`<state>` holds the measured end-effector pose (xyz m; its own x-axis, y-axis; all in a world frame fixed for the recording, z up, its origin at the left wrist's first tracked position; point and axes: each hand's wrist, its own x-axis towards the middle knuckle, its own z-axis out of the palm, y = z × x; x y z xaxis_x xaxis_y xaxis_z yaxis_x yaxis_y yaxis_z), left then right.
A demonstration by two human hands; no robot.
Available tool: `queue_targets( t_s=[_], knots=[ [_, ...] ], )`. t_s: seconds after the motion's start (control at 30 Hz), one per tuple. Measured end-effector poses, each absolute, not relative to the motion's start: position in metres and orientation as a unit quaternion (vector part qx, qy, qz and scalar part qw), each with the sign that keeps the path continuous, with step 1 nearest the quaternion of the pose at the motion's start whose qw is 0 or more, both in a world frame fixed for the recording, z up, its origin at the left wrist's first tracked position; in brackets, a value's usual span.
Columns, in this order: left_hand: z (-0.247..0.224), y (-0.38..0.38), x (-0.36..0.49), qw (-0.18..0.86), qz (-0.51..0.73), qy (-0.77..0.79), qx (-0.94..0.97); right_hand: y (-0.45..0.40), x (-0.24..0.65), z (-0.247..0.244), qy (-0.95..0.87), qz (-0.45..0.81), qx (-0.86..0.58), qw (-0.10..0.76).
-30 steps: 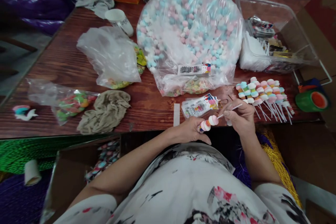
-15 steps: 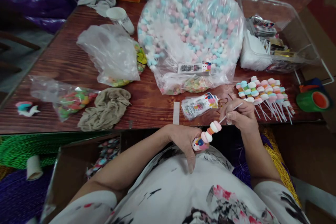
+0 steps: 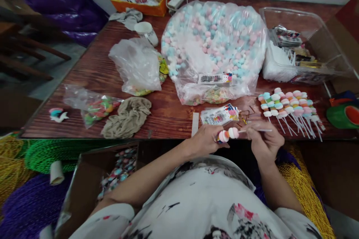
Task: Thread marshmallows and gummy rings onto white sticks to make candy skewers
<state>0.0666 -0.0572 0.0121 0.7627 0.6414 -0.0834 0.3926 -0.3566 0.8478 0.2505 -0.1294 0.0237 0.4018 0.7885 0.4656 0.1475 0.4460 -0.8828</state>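
Observation:
In front of the table edge, a skewer of pink and white marshmallows lies nearly level between my hands. My left hand is closed around its far end, where a bit of a colourfully printed bag shows; most of that end is hidden in the palm. The white stick points right, pinched between the fingers of my right hand. Just beyond my hands lie a stack of printed clear bags and some gold twist ties. Finished-looking marshmallow skewers lie in a group to the right.
A large bag of pastel marshmallows fills the table's middle. Left of it are a gummy candy bag, a crumpled cloth and a mug. A clear plastic bin and green tape roll stand right.
Both hands have risen toward the table edge with the skewer, which has turned from slanting to nearly level. More of the marshmallows is covered by my left hand. The camera view has shifted.

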Motion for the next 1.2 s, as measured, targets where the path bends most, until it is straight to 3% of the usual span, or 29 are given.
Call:
queue_targets(
  t_s=[0.13, 0.37, 0.6, 0.73, 0.87, 1.0, 1.2],
  knots=[
    [0.009, -0.059, 0.057, 0.358, 0.171, 0.353, 0.847, -0.116, 0.251, 0.01, -0.422, 0.198, -0.534, 0.705],
    [0.01, -0.053, 0.039, 0.411, 0.296, 0.429, 0.748, -0.11, 0.235, 0.006, -0.37, 0.203, -0.546, 0.723],
    [0.014, -0.049, 0.029, 0.388, 0.163, 0.41, 0.809, -0.103, 0.23, 0.015, -0.496, 0.305, -0.454, 0.675],
    [0.018, -0.044, 0.025, 0.453, 0.074, 0.368, 0.809, -0.088, 0.233, 0.02, -0.53, 0.348, -0.431, 0.642],
    [0.016, -0.04, 0.018, 0.613, 0.063, 0.319, 0.72, -0.066, 0.238, 0.02, -0.542, 0.436, -0.399, 0.598],
    [0.014, -0.038, 0.01, 0.736, 0.066, 0.302, 0.603, -0.056, 0.237, 0.014, -0.518, 0.449, -0.399, 0.609],
    [0.012, -0.037, 0.006, 0.698, 0.094, 0.334, 0.626, -0.063, 0.222, 0.011, -0.545, 0.375, -0.434, 0.611]
  ],
)
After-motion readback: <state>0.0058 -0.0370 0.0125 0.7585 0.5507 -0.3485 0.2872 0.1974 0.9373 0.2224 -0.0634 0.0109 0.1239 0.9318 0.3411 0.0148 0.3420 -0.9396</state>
